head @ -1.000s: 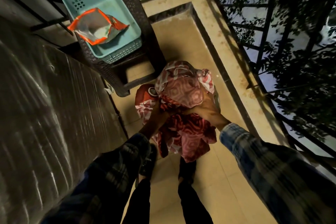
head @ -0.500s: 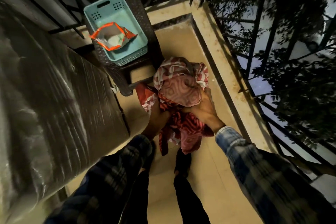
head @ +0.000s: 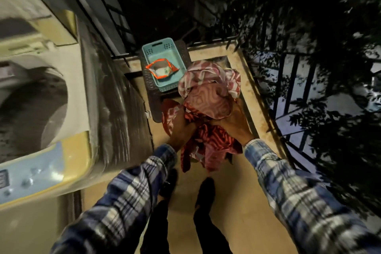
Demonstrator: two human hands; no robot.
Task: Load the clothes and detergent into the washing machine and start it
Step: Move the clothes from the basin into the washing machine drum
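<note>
Gathering the Wash: Armful of Clothes Held Beside the Open Machine

Both hands cradle a bundle of red-and-pink patterned clothes (head: 208, 99) at waist height on a narrow balcony, with the top-loading washing machine (head: 68, 109) just to the person's left, its lid up and its dark drum (head: 31, 109) exposed. The left hand (head: 181, 128) is clenched into the cloth from the near-left side, while the right hand (head: 233, 123) wraps the lower right of the bundle, its fingers (head: 237, 109) spread over and pressed against the fabric. Most of the clothes mound above and beyond the fingers; loose tails hang below the wrists towards the floor. Gripping from underneath with two hands looks meant to keep the pile together as one load for the carry across to the drum. An opened orange-edged detergent pouch (head: 161, 70) lies in a pale blue basket (head: 173, 51) set on a dark woven stool (head: 150, 93) just beyond the bundle, within reach for the later step. Nothing can be seen inside the drum, which is dark and blurred. A railing (head: 292, 88) closes the right side.
</note>
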